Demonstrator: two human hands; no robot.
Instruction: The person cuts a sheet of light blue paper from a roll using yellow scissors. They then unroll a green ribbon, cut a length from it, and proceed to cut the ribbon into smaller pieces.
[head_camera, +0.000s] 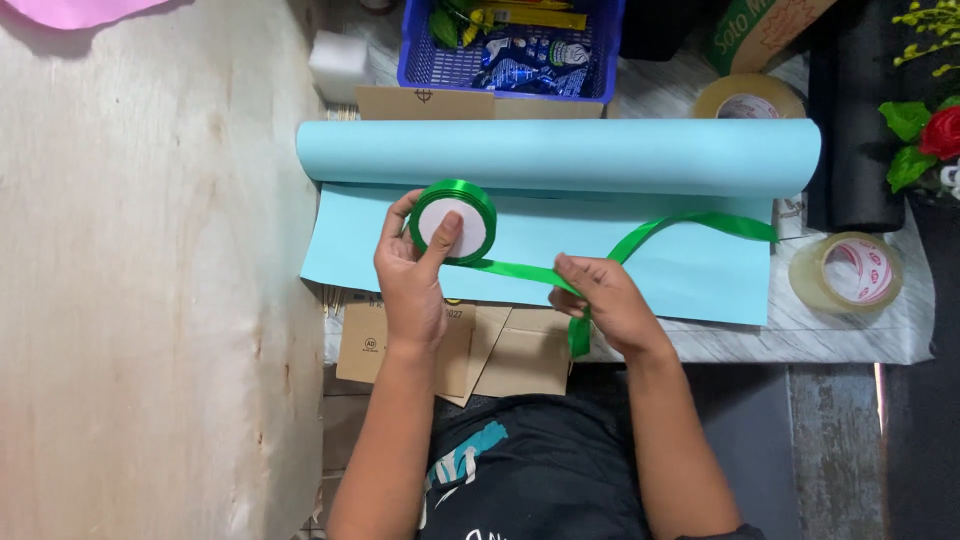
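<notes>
Ribbon spool (453, 221), green, gripped in left hand (412, 275) over light blue paper roll (560, 155).
Right hand (610, 300) pinches the ribbon strand (520, 270) drawn from it.

Bright, even overhead light; the picture is sharp throughout. Soft shadows fall just below the light blue paper roll (560, 156). Faint glare on the green ribbon (690, 222) beneath it.

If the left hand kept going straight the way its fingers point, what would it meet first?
The left hand, holding the green ribbon spool, points up the picture; past the spool it would probably meet the rolled light blue paper first, though depth is unclear.
</notes>
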